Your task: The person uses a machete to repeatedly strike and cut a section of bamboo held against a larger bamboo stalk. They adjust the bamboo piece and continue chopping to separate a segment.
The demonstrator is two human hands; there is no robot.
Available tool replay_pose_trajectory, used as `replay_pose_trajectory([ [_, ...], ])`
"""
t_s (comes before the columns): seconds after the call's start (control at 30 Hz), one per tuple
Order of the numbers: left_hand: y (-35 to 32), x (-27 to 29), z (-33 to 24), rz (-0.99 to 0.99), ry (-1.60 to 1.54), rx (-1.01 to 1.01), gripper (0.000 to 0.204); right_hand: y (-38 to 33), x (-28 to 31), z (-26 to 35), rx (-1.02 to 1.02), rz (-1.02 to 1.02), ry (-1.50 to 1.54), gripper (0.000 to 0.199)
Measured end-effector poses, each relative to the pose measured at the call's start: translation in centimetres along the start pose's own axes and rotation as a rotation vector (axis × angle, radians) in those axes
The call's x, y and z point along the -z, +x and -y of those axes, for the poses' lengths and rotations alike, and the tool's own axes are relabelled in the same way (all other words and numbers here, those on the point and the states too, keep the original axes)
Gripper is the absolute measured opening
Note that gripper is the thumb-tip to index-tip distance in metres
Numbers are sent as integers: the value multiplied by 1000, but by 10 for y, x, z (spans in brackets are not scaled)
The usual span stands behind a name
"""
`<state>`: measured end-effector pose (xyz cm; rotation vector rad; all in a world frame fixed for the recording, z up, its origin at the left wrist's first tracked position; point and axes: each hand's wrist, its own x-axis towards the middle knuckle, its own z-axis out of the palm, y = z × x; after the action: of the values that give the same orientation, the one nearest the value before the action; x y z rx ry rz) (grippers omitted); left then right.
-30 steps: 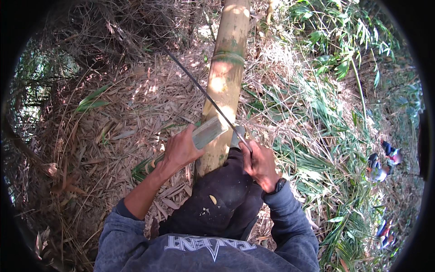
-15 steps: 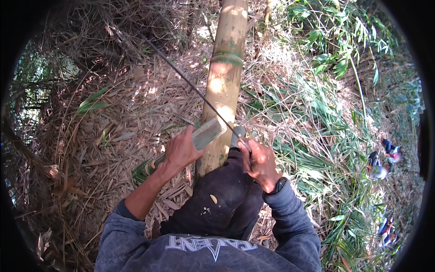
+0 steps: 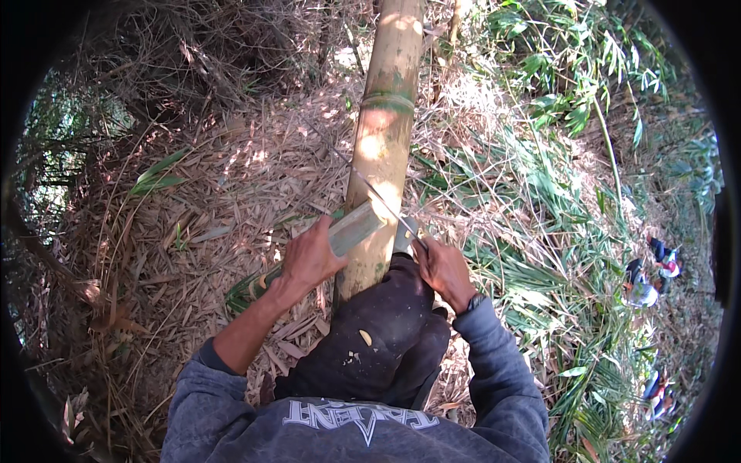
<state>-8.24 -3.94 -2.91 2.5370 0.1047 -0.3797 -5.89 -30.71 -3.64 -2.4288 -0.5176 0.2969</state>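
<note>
— Where's the bamboo pole (image 3: 382,147)?
— Lying on dry leaf litter (image 3: 224,201), running up from the knee (image 3: 378,339).
— Hands?
— Left hand (image 3: 309,258) closed round a green strip (image 3: 353,229) (against the pole); right hand (image 3: 444,270) clenched on a thin blade (image 3: 386,204).

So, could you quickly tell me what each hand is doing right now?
Left hand: closed on a flat bamboo strip.
Right hand: closed on a thin strip.

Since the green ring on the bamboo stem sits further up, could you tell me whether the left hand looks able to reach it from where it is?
Probably yes: the left hand grips a flat strip beside the bamboo stem, and nothing blocks the way to the green ring.
</note>
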Motion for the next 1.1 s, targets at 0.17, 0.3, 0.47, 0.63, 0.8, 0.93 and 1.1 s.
replay_pose_trajectory([
  [0.17, -2, -4, 2, -10, 4, 33, 60, 3, 18, 34, 75, -142, 112, 11],
  [0.3, -1, -3, 0, -19, 14, -3, 61, -6, 7, 8, 72, -38, 51, 10],
  [0.47, -2, -3, 1, -17, 8, 8, 62, -9, 13, 30, 162, -153, 162, 15],
  [0.63, 0, 0, -4, -3, 16, 41, 61, -4, 6, 14, 12, 51, 54, 11],
  [0.8, -8, -6, 0, -27, 19, 11, 59, -11, 7, 25, 56, -116, 103, 10],
  [0.93, -3, -3, 0, -42, 27, 2, 60, -3, 9, 26, 58, -87, 89, 9],
  [1.1, -5, -12, 5, -55, 48, 5, 61, 1, 10, 12, 18, -27, 82, 12],
])
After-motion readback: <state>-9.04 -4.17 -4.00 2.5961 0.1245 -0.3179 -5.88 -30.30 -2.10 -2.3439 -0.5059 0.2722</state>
